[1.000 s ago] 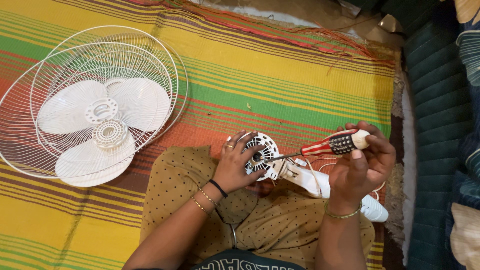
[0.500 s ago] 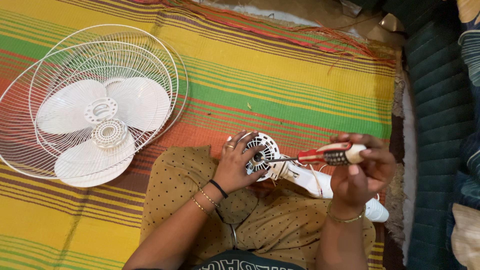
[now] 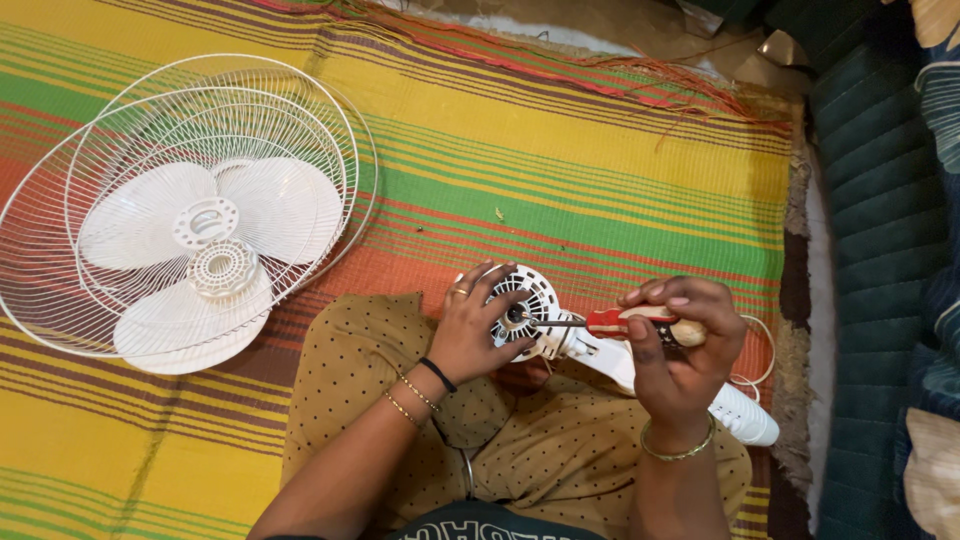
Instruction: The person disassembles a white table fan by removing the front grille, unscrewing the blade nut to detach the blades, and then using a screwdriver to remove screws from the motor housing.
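On my lap lies a white fan motor housing with a slotted round face, its white neck running down to the right. My left hand grips the housing from the left, fingers curled over its rim. My right hand holds a screwdriver with a red, white and dark patterned handle. The metal shaft points left and its tip meets the centre of the housing.
Two white wire fan guards and a white three-blade fan blade lie at the left on a striped yellow, green and orange mat. A white cord loops by the right hand. Dark green cushions line the right side.
My right hand has dropped lower and turned over the screwdriver handle, bringing the tool closer to level. The left hand and the housing have stayed put.
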